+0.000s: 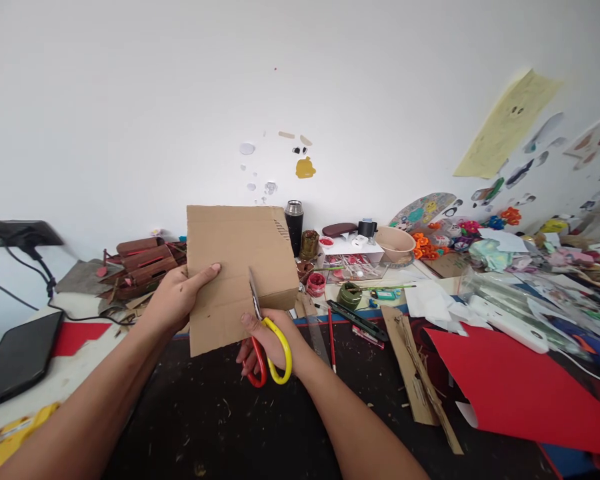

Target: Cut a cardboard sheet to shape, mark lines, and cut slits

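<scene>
A brown cardboard sheet (233,243) is held up over the dark mat, gripped at its left edge by my left hand (183,293), thumb on the near face. My right hand (270,337) has its fingers through the handles of a pair of scissors (279,350), one handle red and one yellow. The blades point up and lie at the cardboard, where a slit runs in from the lower right side. To the right of the slit the cardboard bends away. The fingers of my left hand behind the sheet are hidden.
Behind the sheet stand a black thermos (294,227) and small paint jars (315,285). A green utility knife (357,320), cardboard strips (413,373) and red paper (520,393) lie to the right. On the left are a phone (20,360) and a brown cardboard model (145,267).
</scene>
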`<state>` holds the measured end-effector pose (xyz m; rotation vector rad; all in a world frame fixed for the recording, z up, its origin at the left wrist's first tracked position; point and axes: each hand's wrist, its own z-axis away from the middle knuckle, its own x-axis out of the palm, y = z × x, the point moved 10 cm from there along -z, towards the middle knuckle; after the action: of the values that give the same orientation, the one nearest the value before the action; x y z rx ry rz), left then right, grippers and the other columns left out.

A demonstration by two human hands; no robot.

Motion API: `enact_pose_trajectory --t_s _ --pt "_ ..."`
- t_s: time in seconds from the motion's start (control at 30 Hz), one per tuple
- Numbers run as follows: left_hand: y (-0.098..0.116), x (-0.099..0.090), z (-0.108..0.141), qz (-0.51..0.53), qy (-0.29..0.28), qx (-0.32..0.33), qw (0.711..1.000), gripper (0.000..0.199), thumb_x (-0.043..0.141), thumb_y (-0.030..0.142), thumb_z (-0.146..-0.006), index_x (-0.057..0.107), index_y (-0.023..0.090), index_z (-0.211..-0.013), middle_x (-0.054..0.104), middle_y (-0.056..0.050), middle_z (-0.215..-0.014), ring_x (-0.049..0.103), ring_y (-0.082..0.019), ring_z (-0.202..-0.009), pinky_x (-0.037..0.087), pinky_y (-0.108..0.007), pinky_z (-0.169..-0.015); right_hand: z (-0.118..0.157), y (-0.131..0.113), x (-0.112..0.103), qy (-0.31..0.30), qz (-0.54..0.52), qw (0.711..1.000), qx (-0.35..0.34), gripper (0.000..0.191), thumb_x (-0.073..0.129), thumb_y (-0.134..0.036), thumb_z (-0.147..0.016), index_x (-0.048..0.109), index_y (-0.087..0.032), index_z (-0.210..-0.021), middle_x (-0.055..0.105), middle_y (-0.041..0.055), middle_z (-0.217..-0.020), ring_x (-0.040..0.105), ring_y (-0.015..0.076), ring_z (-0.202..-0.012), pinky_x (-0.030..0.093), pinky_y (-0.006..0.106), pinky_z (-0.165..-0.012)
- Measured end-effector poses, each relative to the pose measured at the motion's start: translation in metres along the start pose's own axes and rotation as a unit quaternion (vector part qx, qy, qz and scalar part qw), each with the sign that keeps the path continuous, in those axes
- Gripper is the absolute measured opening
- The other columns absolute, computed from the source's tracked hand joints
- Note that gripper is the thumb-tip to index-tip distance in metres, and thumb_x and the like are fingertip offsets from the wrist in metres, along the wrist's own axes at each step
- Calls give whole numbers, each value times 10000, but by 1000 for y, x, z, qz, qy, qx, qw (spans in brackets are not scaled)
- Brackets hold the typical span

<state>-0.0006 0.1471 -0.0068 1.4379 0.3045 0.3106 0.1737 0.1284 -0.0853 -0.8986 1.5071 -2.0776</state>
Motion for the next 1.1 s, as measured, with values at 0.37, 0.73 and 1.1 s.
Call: enact_pose_trajectory --t_s 0.37,0.73,1.1 --pt "3 5 -1 -17 -27 15 999 493 943 576 -639 796 188 -905 852 -132 -869 776 -293 -663 657 -360 -587 1 2 1 -19 -1 1000 -23 916 685 -971 -791 666 -139 -1175 793 109 -790 814 257 -715 648 343 -678" --pt "16 2 5 -103 -3 61 993 459 941 590 -629 818 232 -890 878 -155 -1019 828 -405 -980 675 -380 -683 5 -3 -19 99 93 989 -63 772 605 -951 -864 636 -184 -948 680 1 -653 621 138 -439 436 216 -403" --pt "8 8 7 -91 -29 36 995 481 909 646 -690 826 214 -885 864 -145 -899 800 -329 -727 646 -370 -587 6 -4 -17 100 44 992 -63 825 634 -984 -798 666 -176 -965 676 8 -627 619 158 -426 486 242 -399"
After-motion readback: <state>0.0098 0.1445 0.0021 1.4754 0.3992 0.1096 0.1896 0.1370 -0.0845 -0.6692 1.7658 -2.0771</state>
